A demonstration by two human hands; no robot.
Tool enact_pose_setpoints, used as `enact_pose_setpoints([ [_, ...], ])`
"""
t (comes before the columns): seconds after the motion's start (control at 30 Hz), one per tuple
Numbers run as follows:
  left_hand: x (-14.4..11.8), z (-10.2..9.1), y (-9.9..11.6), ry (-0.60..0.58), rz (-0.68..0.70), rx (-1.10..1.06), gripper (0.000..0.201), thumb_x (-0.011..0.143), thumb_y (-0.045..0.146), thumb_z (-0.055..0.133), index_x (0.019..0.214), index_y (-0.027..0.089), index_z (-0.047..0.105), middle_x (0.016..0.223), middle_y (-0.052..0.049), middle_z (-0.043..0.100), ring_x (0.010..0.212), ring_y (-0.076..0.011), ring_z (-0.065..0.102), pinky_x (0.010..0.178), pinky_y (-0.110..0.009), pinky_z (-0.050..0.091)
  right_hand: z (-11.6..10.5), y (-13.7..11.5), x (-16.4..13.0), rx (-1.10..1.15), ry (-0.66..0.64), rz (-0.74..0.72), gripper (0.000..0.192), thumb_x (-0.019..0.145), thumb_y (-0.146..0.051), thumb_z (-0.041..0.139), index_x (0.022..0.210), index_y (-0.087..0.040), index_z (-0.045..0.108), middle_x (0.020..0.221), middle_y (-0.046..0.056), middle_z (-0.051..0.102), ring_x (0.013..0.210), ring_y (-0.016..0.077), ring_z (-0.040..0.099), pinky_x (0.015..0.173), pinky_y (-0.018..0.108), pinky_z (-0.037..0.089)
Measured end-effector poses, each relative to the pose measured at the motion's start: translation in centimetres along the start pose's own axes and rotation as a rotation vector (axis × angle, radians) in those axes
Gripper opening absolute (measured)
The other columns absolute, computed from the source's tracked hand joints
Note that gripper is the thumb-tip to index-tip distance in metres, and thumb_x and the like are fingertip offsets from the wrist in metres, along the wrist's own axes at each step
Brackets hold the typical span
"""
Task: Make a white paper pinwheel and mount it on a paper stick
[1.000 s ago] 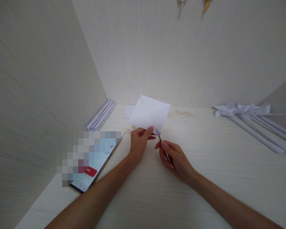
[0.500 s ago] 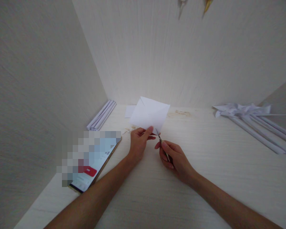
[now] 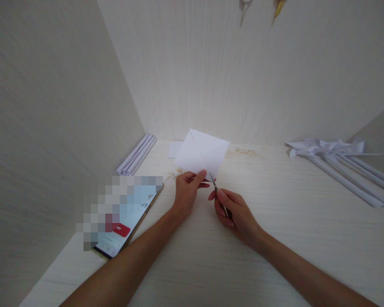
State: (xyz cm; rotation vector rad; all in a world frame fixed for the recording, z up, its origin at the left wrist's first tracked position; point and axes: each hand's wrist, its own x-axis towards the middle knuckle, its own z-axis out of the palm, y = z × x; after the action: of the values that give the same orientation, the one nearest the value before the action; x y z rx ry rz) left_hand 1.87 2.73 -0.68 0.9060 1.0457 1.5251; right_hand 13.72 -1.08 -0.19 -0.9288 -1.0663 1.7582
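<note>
Folded white paper sheet [image 3: 201,154]: thin, matte, creased along diagonals, roughly four-cornered, held tilted up off the desk. Its near edge is pinched between thumb and fingers of the left hand [image 3: 186,192]. Small metal scissors [image 3: 218,194], slim and shiny, are gripped in the closed right hand [image 3: 233,212]; blade tips are placed at the sheet's lower edge, just right of the left pinch. Whether the blades are parted cannot be told.

Desk [image 3: 275,238]: pale wood-grain laminate, enclosed by matching panels at left and back. Rolled white paper tubes [image 3: 136,155] lie beyond and left of the pinch, against the left panel. White paper pinwheels on rolled sticks [image 3: 336,160] lie well right of the scissors. A phone [image 3: 124,221], screen lit, lies left of the left forearm.

Both forearms are extended forward, bare, converging at the sheet.
</note>
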Motion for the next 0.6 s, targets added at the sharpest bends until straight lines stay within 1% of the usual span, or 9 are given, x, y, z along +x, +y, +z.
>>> enact_pose_setpoints([
  [0.17,0.01,0.06,0.0,0.007,-0.004,0.001,0.026,0.058,0.034,0.067,0.053,0.01,0.059,0.055,-0.003,0.061,0.053,-0.0133,0.061,0.049,-0.022,0.048,-0.04,0.06,0.1,0.012,-0.002,0.009,0.028,0.071,-0.043,0.054,0.072,-0.015,0.051,0.041,-0.01,0.035,0.028,0.0004,0.022,0.028,0.016,0.009],
  [0.43,-0.11,0.24,0.22,0.001,-0.004,0.001,0.024,0.058,0.033,0.067,0.053,0.01,0.06,0.056,-0.004,0.062,0.051,-0.0118,0.059,0.048,-0.021,0.048,-0.01,-0.1,-0.08,0.014,-0.004,0.014,0.028,0.071,-0.043,0.055,0.072,-0.015,0.05,0.041,-0.01,0.034,0.028,0.0,0.021,0.028,0.016,0.008],
  [0.6,-0.08,0.24,0.23,0.008,-0.003,0.027,0.026,0.057,0.034,0.067,0.053,0.01,0.06,0.057,-0.005,0.063,0.052,-0.0132,0.06,0.048,-0.023,0.048,0.02,-0.11,-0.03,0.009,0.002,0.012,0.029,0.07,-0.044,0.055,0.071,-0.015,0.05,0.041,-0.01,0.033,0.028,0.0003,0.02,0.028,0.016,0.008],
])
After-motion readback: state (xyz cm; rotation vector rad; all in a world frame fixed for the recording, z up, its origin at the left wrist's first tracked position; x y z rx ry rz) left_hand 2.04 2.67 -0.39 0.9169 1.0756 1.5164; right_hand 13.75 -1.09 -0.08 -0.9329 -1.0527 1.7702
